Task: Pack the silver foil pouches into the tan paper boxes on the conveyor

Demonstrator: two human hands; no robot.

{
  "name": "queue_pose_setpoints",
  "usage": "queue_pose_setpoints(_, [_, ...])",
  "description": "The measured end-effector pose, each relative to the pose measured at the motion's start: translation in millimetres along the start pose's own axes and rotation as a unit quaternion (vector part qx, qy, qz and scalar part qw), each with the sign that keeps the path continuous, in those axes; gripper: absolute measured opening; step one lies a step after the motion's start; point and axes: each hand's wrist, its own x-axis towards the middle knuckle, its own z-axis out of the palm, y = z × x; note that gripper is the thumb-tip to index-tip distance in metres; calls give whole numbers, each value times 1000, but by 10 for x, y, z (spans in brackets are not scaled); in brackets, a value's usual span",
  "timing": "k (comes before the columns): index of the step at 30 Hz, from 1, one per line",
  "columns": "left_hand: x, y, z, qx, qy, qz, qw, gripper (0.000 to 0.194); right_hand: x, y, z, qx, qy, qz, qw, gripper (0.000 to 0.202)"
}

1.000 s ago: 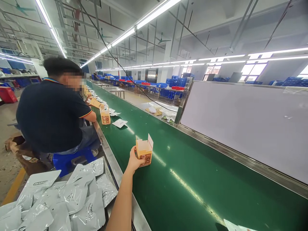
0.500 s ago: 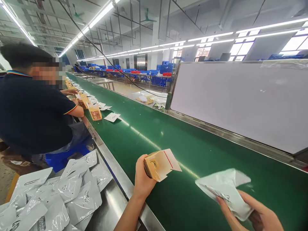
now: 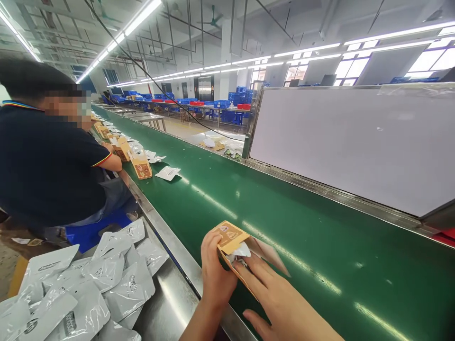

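The left hand has its grip closed around a small orange carton, holding it tipped on its side low in the middle of the frame, just above the near edge of the green conveyor belt. The right hand lies flat with fingers extended, its fingertips pressing a white pouch into the carton's open mouth; it clasps nothing, it only pushes. Only a crumpled corner of the pouch shows, with the carton's flap splayed open to the right.

Half a second ago the pouch was out in the right hand, well apart from the carton; a second ago the carton stood upright on the belt under the left hand alone. So the pouch has gone mostly inside, and the filling seems nearly finished, with the flap not yet closed.

To the lower left, a heap of white pouches rests on a steel tabletop beside the belt. At the upper left a seated person in a dark shirt works on other orange cartons, with a loose pouch lying on the belt near them. A white panel lines the belt's far side. Beyond, strip lights run along the ceiling over blue crates in a long hall.
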Motion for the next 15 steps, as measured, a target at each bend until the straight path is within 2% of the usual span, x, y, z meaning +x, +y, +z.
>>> queue_pose_setpoints(3, [-83, 122, 49, 4, -24, 45, 999, 49, 60, 56, -46, 108, -108, 61, 986, 83])
queue_pose_setpoints(5, [-147, 166, 60, 23, -45, 37, 998, 53, 118, 95, -47, 148, -114, 72, 980, 84])
queue_pose_setpoints(7, [-208, 174, 52, 27, -78, 2, 997, 58, 141, 113, -36, 126, -62, 70, 988, 73])
queue_pose_setpoints(10, [-292, 168, 24, -1, -133, -81, 988, 68, 37, 143, -29, 35, 104, 61, 992, 31])
queue_pose_setpoints(12, [-338, 166, 4, -39, -195, -124, 972, 80, -158, 227, -38, -18, 197, 62, 978, 24])
queue_pose_setpoints(15, [-386, 128, -17, -86, -291, -172, 937, 92, -565, 488, -50, -72, 265, 108, 955, 21])
